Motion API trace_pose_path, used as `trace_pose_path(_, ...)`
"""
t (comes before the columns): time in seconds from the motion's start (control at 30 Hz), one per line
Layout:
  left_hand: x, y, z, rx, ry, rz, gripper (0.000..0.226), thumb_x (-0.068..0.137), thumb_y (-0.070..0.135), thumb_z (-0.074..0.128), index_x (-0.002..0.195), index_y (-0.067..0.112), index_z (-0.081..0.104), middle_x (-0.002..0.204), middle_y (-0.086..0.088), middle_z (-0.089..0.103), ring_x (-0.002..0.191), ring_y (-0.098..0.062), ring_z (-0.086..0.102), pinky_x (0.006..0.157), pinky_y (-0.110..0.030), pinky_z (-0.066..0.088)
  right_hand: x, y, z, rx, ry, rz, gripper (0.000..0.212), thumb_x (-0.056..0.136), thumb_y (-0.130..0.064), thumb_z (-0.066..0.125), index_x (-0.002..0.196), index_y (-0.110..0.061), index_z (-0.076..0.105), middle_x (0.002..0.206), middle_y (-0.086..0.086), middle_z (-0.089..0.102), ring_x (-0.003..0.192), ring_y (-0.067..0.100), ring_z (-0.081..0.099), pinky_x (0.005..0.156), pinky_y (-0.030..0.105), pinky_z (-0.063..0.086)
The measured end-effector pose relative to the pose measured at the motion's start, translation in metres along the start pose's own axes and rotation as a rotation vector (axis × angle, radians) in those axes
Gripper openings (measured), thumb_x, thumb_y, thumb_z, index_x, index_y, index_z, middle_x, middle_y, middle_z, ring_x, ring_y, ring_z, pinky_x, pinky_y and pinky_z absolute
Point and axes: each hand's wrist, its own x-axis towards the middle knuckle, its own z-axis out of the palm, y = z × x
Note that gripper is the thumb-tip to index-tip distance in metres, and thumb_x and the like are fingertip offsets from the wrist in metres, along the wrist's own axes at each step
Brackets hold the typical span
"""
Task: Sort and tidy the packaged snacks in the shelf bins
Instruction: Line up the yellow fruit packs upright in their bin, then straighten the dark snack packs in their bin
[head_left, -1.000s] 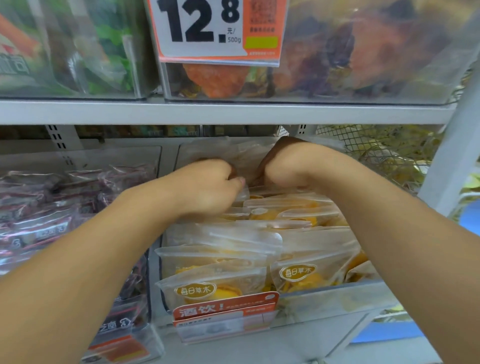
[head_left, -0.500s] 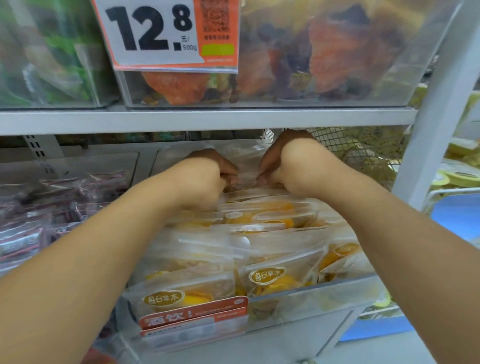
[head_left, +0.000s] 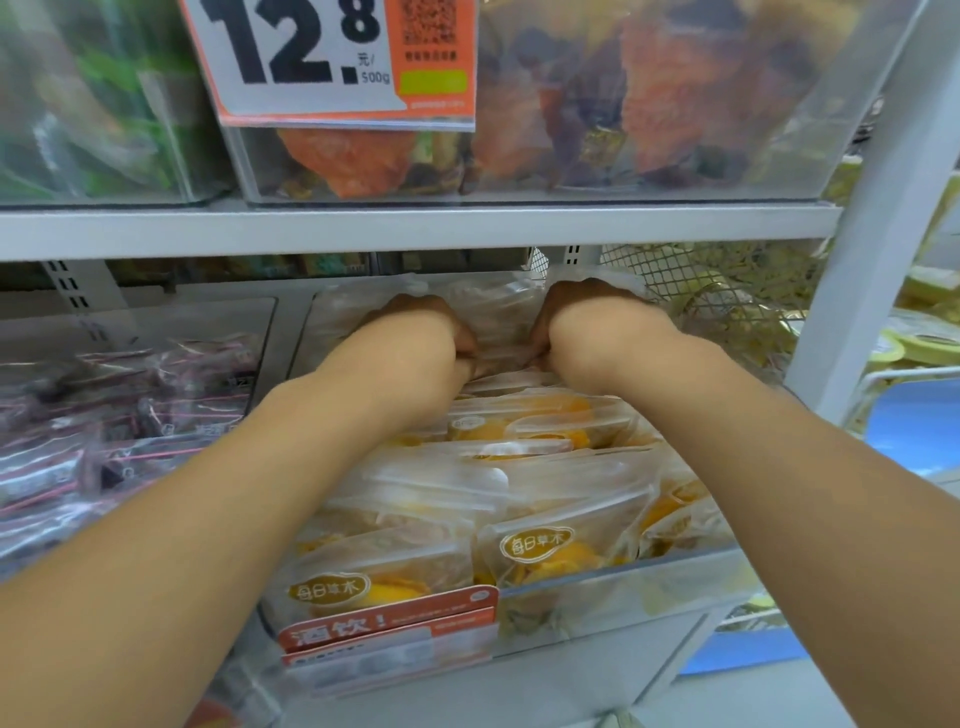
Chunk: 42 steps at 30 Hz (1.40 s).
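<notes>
A clear plastic bin (head_left: 675, 571) on the lower shelf holds several clear pouches of yellow dried fruit (head_left: 540, 551), standing in rows. Both my hands reach to the back of the bin. My left hand (head_left: 421, 332) and my right hand (head_left: 587, 322) each grip a side of a clear pouch (head_left: 498, 317) standing at the rear. Fingers are curled round its edges; the fingertips are hidden behind the hands.
A bin of purple-labelled packets (head_left: 119, 426) sits to the left. A shelf board (head_left: 415, 223) runs just above my hands, carrying bins of mixed snacks and a 12.8 price tag (head_left: 332, 57). A wire mesh basket (head_left: 717, 291) and white upright post (head_left: 852, 260) stand to the right.
Both hands have pushed further back into the bin, still gripping the rear pouch. The view has shifted a little, so the bin appears slightly more to the right.
</notes>
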Motion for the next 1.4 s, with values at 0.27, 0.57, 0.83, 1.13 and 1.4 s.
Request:
trace_pose_path(0.27,-0.009,-0.004,-0.006,-0.101,-0.064,0.062,0.029,0.102,0.033,0.048,0.091,0.017,0.070,0.086,-0.001,0.069,0.085,-0.022,0.062,0.074,-0.030,0.047,-0.010,0.003,-0.001,0.087,-0.034,-0.077,0.025,0.091,-0.020,0.057,0.110,-0.026,0.071,0.110,0.002,0.069,0.094,0.026,0.063,0.088,0.040,0.056)
trace_pose_path(0.57,-0.043,-0.028,-0.023,-0.067,0.023,0.198,0.032,0.101,0.040,0.045,0.121,0.024,0.065,0.114,0.006,0.066,0.104,-0.016,0.060,0.087,-0.030,0.046,-0.058,-0.014,-0.009,0.155,-0.238,-0.112,0.037,0.101,-0.058,0.029,0.118,-0.041,0.058,0.136,0.000,0.050,0.141,0.038,0.027,0.112,0.058,0.027)
trace_pose_path(0.83,-0.075,-0.071,-0.044,-0.239,-0.190,-0.078,0.056,0.100,0.054,0.030,0.148,0.028,0.042,0.149,0.006,0.046,0.138,-0.014,0.041,0.105,-0.022,0.028,-0.089,-0.043,-0.029,0.438,-0.190,-0.336,0.062,0.098,-0.059,0.024,0.156,-0.036,0.023,0.163,-0.013,0.019,0.150,0.006,0.012,0.116,0.019,0.007)
trace_pose_path(1.13,-0.098,-0.091,-0.031,-0.268,-0.095,-0.045,0.054,0.101,0.050,0.035,0.150,0.025,0.034,0.149,0.004,0.041,0.138,-0.016,0.038,0.113,-0.036,0.033,-0.079,-0.074,-0.022,0.355,-0.152,-0.419,0.086,0.076,-0.079,0.018,0.152,-0.041,0.028,0.156,-0.019,0.031,0.142,0.000,0.027,0.119,0.022,0.021)
trace_pose_path(1.4,-0.113,-0.108,-0.043,-0.288,-0.058,0.023,0.043,0.096,0.043,0.054,0.138,0.032,0.052,0.130,0.024,0.047,0.108,0.007,0.043,0.086,0.000,0.033,-0.072,-0.095,-0.019,0.248,-0.126,-0.421,0.058,0.095,-0.065,0.029,0.129,-0.030,0.060,0.127,-0.005,0.065,0.120,0.018,0.057,0.102,0.040,0.045)
